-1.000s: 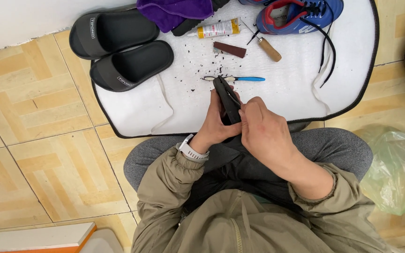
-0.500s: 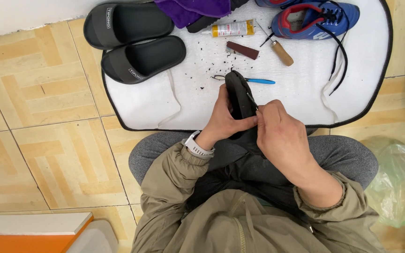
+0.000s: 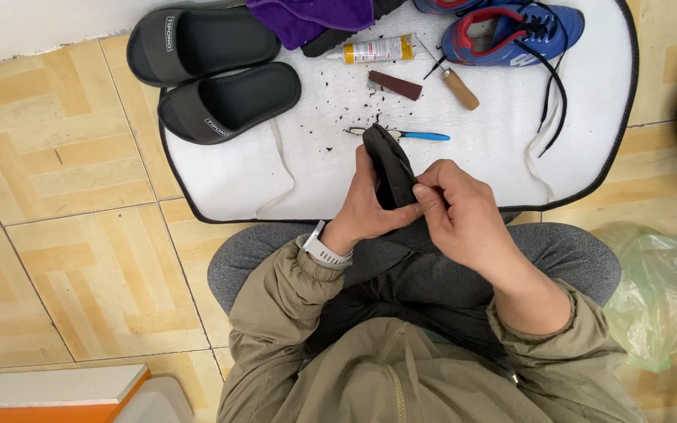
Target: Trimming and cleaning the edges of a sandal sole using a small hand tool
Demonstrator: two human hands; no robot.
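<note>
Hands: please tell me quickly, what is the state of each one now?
Left hand: closed around the black insole, holding it.
Right hand: fingertips pinching the same insole's edge.

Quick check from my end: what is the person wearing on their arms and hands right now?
Both hands are bare, no gloves. The left hand has a smartwatch with a white band on its wrist. Both arms are in olive-khaki jacket sleeves with gathered elastic cuffs, pushed up a little from the wrists. The right hand has nothing on its wrist, and no rings show on the fingers.
</note>
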